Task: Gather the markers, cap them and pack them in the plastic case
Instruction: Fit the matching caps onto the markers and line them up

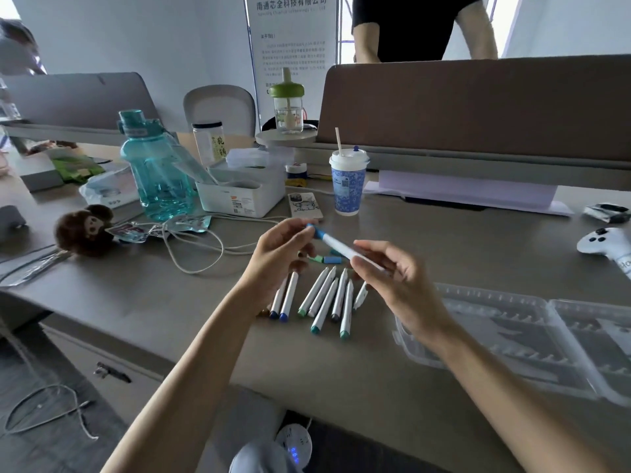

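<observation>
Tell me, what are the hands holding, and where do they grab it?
Both hands hold one marker. The left hand pinches its blue cap end, and the right hand grips the other end of the white barrel.

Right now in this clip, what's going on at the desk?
A person is capping a marker held above the desk. The right hand grips its white barrel while the left hand pinches the blue cap at the far end; whether it is fully seated cannot be told. Other markers lie in a row below, with a few loose caps just beyond them. The plastic case lies open to the right, no markers visible in it.
</observation>
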`<state>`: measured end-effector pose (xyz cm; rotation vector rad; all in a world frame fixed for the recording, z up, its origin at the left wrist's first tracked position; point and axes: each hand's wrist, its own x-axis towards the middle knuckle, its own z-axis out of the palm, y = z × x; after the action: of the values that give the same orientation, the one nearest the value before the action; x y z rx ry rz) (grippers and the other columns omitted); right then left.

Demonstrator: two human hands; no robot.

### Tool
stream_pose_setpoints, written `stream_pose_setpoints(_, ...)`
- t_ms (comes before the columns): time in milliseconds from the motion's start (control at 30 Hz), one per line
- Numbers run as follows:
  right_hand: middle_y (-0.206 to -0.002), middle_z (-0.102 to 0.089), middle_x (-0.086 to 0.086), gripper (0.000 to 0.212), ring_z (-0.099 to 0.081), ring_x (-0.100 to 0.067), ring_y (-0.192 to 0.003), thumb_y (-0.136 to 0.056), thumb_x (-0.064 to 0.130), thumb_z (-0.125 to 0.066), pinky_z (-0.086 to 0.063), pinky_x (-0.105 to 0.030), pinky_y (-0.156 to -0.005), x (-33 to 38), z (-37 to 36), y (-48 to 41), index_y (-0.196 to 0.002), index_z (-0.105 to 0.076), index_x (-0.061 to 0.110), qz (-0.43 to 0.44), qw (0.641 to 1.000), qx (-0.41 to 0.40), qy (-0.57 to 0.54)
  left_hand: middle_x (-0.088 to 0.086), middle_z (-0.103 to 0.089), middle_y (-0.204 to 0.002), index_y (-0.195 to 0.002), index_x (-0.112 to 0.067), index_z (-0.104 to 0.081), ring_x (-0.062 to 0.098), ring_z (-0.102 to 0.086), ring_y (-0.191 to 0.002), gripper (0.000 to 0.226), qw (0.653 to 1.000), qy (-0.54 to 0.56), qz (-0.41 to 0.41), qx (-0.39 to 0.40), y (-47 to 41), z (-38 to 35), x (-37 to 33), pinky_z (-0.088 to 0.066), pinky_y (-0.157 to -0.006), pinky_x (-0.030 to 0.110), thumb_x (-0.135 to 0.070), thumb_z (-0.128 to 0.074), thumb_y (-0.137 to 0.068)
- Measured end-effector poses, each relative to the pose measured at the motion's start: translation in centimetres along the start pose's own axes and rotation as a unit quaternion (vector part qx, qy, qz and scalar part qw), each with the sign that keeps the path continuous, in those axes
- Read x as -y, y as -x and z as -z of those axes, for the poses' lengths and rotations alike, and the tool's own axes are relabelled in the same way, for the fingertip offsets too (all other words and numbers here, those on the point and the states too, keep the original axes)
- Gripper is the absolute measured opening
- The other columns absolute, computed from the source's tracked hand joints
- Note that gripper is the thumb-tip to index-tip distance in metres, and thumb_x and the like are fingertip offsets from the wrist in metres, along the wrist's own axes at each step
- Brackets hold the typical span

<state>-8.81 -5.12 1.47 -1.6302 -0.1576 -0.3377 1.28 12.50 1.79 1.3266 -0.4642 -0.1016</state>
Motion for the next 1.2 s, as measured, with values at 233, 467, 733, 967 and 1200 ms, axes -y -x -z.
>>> stream_pose_setpoints(233,-0.107,-0.071,-0.007,0.047,-0.066,-0.009,-0.093,-0.081,0.045,-0.061,-0.048,-0.017,-0.077,-0.3,0.7,-0.2,-0.12,-0.061,0.019,-0.009,1.0,0.001,0.029,-0.005,-0.059,-0.073,-0.1,-0.007,-0.069,-0.002,-0.05,-0.054,0.016,0.986,-0.132,-0.018,-0.103,-0.2,3.0,-0.5,-0.037,-0.048,0.012,-0.007,-0.053,-0.096)
stream_pose_setpoints(467,-0.109,-0.07,-0.001,0.039,-0.066,-0.005,-0.096,-0.086,0.041,-0.061,-0.047,-0.016,-0.078,-0.6,0.9,-0.3,-0.119,-0.061,0.021,-0.027,0.998,-0.002,0.058,-0.005,-0.065,-0.074,-0.098,-0.019,-0.071,-0.003,-0.056,-0.059,0.015,0.915,-0.392,-0.006,-0.095,-1.4,2.7,1.0,-0.045,-0.063,0.021,-0.015,-0.06,-0.09)
stream_pose_setpoints(733,-0.103,-0.07,-0.003,0.02,-0.065,-0.004,-0.088,-0.094,0.019,-0.062,-0.049,-0.014,-0.08,-0.8,1.3,-0.5,-0.114,-0.064,0.017,-0.042,0.997,-0.01,0.059,-0.004,-0.07,-0.098,-0.107,-0.024,-0.07,0.018,-0.063,-0.092,0.021,0.845,-0.531,-0.004,-0.068,-0.7,1.9,1.9,-0.049,-0.075,0.029,-0.03,-0.056,-0.091)
stream_pose_setpoints(967,-0.093,-0.069,-0.003,0.01,-0.061,-0.007,-0.084,-0.094,0.014,-0.062,-0.049,-0.018,-0.083,-1.2,1.4,-0.7,-0.1,-0.069,0.019,-0.043,0.995,-0.012,0.093,-0.016,-0.063,-0.092,-0.102,-0.026,-0.069,0.011,-0.05,-0.097,0.015,0.818,-0.564,-0.11,-0.027,0.6,3.1,3.0,-0.038,-0.072,0.022,-0.024,-0.059,-0.091)
stream_pose_setpoints(1200,-0.096,-0.069,0.005,0.019,-0.063,-0.014,-0.088,-0.092,0.028,-0.063,-0.053,-0.037,-0.079,-3.2,2.1,-0.3,-0.106,-0.071,0.019,0.112,0.868,0.013,0.483,-0.016,-0.065,-0.088,-0.089,-0.031,-0.073,0.011,-0.052,-0.089,0.024,0.797,-0.567,-0.205,0.031,3.0,3.7,3.8,-0.043,-0.079,0.025,-0.038,-0.05,-0.085)
